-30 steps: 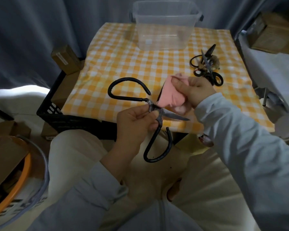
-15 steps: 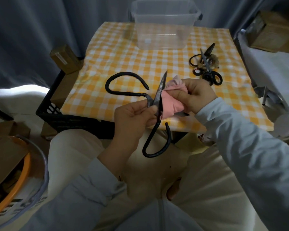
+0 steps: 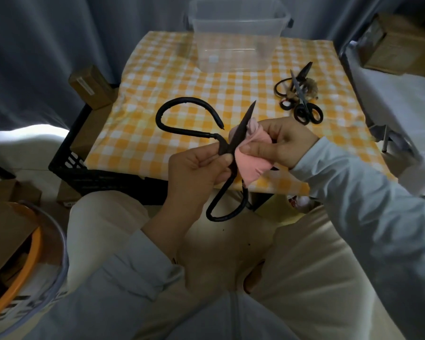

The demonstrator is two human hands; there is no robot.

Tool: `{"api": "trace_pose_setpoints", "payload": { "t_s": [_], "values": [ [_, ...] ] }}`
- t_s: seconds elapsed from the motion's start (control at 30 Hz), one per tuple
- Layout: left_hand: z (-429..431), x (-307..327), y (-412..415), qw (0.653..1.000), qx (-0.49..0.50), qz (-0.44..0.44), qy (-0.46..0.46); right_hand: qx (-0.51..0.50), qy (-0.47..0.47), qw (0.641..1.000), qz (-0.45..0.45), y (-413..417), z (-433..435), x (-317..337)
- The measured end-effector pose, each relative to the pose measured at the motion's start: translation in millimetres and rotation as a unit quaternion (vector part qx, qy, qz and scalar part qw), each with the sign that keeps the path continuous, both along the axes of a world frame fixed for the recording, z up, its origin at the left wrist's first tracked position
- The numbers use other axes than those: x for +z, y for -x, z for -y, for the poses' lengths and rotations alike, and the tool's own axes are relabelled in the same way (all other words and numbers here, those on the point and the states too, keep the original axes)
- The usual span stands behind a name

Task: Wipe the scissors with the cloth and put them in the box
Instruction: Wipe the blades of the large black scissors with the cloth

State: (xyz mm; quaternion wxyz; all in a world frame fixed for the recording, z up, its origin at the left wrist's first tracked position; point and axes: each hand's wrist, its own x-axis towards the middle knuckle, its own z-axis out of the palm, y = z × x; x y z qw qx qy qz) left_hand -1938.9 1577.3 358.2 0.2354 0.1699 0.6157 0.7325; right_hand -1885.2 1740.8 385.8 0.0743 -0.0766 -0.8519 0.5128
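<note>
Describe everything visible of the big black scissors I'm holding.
The big black scissors look like dark, dull metal with two large loop handles. They are held in the air over the near edge of the table, handles spread wide; one blade points up and away, the other is hidden by the pink cloth. The left hand pinches them near the pivot; the right hand presses the cloth on the blade.

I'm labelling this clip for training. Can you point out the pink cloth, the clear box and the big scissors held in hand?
pink cloth [image 3: 250, 168], head view, on its bunched lower part.
clear box [image 3: 233, 55], head view, on its front wall.
big scissors [image 3: 238, 133], head view, on the raised blade.
</note>
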Motion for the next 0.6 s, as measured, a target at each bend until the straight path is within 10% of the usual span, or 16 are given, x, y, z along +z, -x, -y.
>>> {"api": "trace_pose_setpoints", "payload": {
  "t_s": [0.6],
  "values": [
    [1.2, 13.0, 2.2, 0.997, -0.071, -0.001, -0.003, -0.045, -0.033, 0.998, 0.001, 2.9, 14.0, -11.5]
  ]
}}
